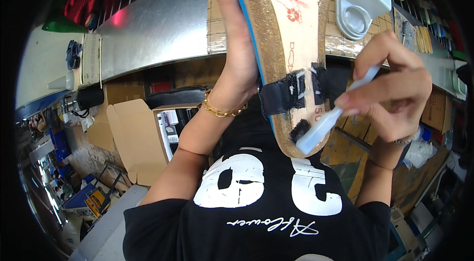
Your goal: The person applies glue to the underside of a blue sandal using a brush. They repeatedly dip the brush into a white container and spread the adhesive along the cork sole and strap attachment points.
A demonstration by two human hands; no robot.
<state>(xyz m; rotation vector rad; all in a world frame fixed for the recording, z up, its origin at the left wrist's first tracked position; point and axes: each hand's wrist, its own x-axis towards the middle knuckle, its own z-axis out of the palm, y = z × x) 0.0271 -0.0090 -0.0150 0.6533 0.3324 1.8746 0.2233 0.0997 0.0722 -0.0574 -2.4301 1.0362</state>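
1 strap (276,99): ends on sole (305,34)
Left hand (238,46): part-closed, holding sole
Right hand (397,85): pinching brush (318,131)
Brushing: apparently underway; remainder unclear

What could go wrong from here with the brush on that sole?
The brush sits close to the black strap, so a stray stroke might catch it. The left hand appears to hold the sole from one side, so hard pressure from the right hand could tilt it.

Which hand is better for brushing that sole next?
Probably the right: the right hand holds the pale brush, with its dark bristles at the near end of the sole. The left hand is busy supporting the sole's left side.
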